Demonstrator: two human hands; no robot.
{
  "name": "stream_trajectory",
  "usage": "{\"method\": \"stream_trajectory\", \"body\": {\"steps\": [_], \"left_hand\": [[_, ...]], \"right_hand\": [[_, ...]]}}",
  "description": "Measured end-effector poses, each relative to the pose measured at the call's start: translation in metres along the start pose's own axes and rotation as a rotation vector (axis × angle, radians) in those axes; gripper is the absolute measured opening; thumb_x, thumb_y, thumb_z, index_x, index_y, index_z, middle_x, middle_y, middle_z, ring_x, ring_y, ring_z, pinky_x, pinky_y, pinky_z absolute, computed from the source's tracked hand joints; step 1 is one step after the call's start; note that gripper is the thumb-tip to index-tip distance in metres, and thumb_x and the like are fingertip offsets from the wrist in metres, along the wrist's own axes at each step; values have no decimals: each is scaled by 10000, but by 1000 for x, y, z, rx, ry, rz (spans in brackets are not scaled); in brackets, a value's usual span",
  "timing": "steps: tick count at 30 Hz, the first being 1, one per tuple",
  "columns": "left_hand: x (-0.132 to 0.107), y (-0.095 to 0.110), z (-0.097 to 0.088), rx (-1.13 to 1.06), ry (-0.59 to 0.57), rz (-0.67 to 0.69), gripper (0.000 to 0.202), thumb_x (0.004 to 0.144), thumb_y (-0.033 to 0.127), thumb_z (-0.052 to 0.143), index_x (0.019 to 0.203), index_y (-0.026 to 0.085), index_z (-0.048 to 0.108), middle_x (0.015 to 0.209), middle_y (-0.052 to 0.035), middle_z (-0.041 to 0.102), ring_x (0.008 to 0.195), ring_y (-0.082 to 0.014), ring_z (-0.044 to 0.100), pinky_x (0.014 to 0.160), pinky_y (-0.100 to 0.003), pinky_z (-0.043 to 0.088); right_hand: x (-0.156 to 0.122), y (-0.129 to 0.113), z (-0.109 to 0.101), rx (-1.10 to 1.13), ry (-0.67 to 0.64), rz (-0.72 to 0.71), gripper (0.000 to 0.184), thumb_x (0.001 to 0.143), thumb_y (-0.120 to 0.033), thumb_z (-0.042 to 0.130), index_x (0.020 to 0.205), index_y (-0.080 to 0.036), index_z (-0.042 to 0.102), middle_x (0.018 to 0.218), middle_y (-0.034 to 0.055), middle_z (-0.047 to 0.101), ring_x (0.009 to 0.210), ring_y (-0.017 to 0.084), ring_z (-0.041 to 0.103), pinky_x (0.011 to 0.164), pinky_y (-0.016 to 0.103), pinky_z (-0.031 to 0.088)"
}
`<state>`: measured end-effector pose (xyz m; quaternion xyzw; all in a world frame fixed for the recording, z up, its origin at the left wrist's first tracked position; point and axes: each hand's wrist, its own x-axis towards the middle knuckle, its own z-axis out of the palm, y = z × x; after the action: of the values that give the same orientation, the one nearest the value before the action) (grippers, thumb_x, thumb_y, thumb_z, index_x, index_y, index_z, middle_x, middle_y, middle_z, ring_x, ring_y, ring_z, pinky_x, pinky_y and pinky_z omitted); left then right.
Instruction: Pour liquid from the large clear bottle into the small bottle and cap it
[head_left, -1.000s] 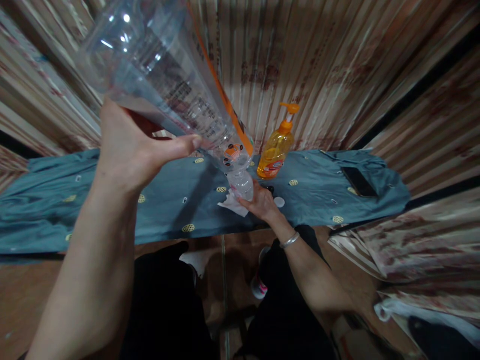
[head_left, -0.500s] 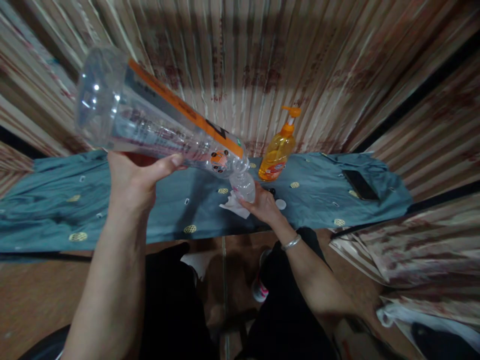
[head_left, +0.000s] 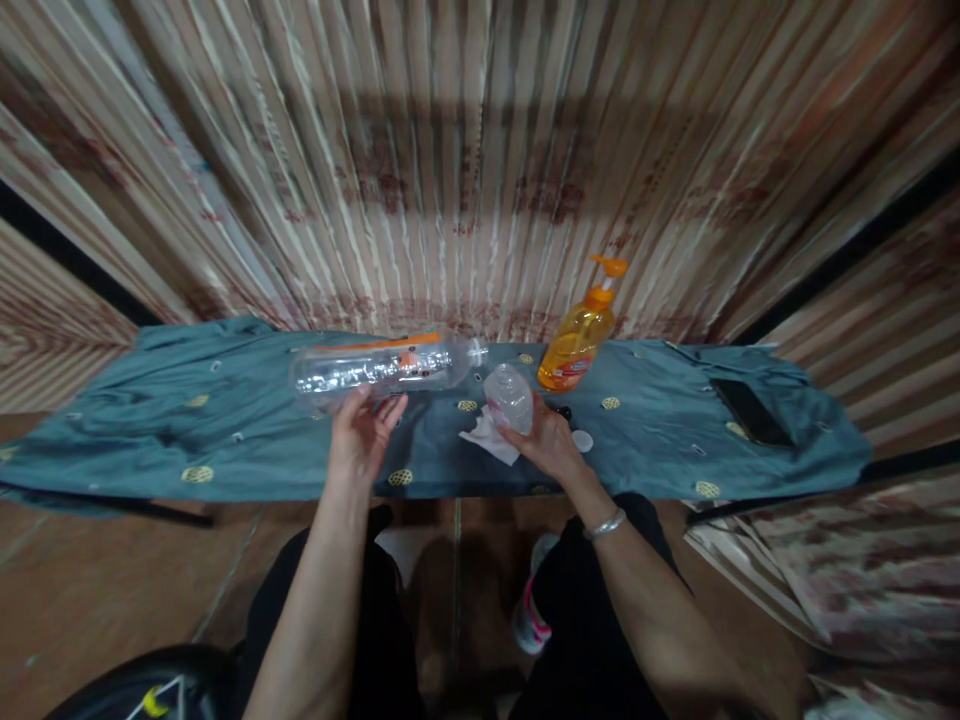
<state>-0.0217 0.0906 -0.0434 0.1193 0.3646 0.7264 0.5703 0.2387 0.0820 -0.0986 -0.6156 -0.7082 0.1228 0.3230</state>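
- Head view: a large, clear plastic bottle with an orange-edged label lies on its side over the teal cloth with yellow motifs, its long axis running across the person's front, base to the left, neck to the right and slightly farther away
- The left hand is much the nearer to this large bottle, coming from the near side at about mid-length, so the bottle lies just beyond the thumb and fingers, with its neck out to their right
- The left thumb overlaps the bottle's near edge, and the fingers are loosely spread; I cannot tell whether this hand bears any weight or has let go
- The right hand grasps a small, clear plastic bottle with a narrow top low on its right side, thumb across the near face; this bottle stands roughly upright, to the left of the palm
- The large bottle's neck points toward the space just beyond the small bottle's top, near it but apart
- A crumpled white paper piece lies at the small bottle's foot; whether it runs underneath is hidden
- Beyond the right hand, an amber pump bottle with an orange top stands upright, and a flat white disc lies just beside the wrist
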Motion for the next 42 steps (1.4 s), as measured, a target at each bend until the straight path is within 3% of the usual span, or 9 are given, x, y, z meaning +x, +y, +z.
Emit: {"method": "stream_trajectory", "body": {"steps": [4, 7, 11, 15, 20, 24, 29, 34, 42], "left_hand": [[17, -15, -9, -183, 153, -202, 86, 845, 182, 675, 922, 144, 662, 858, -75, 737, 805, -201, 753, 685, -302, 671], [27, -24, -11, -268, 217, -308, 218, 935, 223, 585, 1108, 109, 653, 1013, -161, 727, 955, -248, 758, 648, -251, 658], [40, -30, -10, -296, 238, -339, 345, 975, 279, 535, 1213, 41, 607, 1091, -242, 699, 1007, -283, 751, 611, -229, 649], [48, -31, -7, -312, 242, -349, 365, 977, 301, 542, 1231, 47, 603, 1070, -226, 708, 977, -271, 757, 609, -228, 649], [45, -31, -16, -326, 253, -354, 278, 942, 203, 580, 1203, 117, 621, 979, -135, 729, 883, -223, 763, 660, -272, 667], [36, -32, -21, -358, 261, -394, 318, 936, 304, 599, 1192, 117, 621, 1007, -165, 706, 967, -257, 749, 591, -228, 646], [25, -37, -11, -436, 178, -437, 453, 956, 434, 536, 1233, 83, 602, 1070, -211, 681, 1028, -277, 724, 557, -216, 634], [24, -39, -6, -594, 105, -432, 521, 953, 494, 508, 1304, 113, 552, 1049, -176, 676, 944, -231, 723, 522, -220, 626], [26, -30, -8, -752, 114, -441, 587, 971, 530, 465, 1361, 94, 516, 1000, -162, 687, 913, -202, 731, 522, -174, 611]], "right_hand": [[0, 1, 1, 7, -4, 1, 572, 822, -375, 712, 1310, -113, 571, 1048, 146, 791, 963, 316, 769, 814, 366, 591], [-1, 3, 2, 10, 8, -6, 599, 820, -379, 700, 1336, -113, 555, 1065, 151, 787, 979, 324, 766, 832, 393, 595], [-2, 4, 4, 30, 22, -3, 565, 815, -395, 694, 1305, -137, 581, 1039, 136, 792, 941, 320, 772, 808, 397, 601], [-2, 2, 3, 44, 22, 15, 561, 818, -429, 685, 1287, -137, 585, 1040, 139, 789, 945, 322, 771, 810, 399, 603], [-2, 0, 2, 55, 5, 26, 535, 812, -417, 676, 1256, -131, 593, 1018, 137, 790, 928, 313, 772, 799, 390, 603], [-3, 2, 4, 59, 26, 13, 540, 804, -404, 682, 1268, -143, 589, 1016, 126, 792, 926, 310, 771, 799, 390, 602], [-3, 3, 4, 20, 34, 9, 556, 804, -415, 685, 1278, -140, 592, 1024, 141, 789, 933, 327, 770, 804, 412, 603], [-4, 4, 4, 32, 44, -8, 562, 810, -420, 681, 1295, -151, 588, 1009, 131, 795, 916, 320, 775, 789, 398, 607], [-5, 4, 4, 20, 35, 19, 498, 815, -394, 674, 1247, -156, 608, 1005, 141, 792, 914, 328, 774, 788, 402, 608]]}}
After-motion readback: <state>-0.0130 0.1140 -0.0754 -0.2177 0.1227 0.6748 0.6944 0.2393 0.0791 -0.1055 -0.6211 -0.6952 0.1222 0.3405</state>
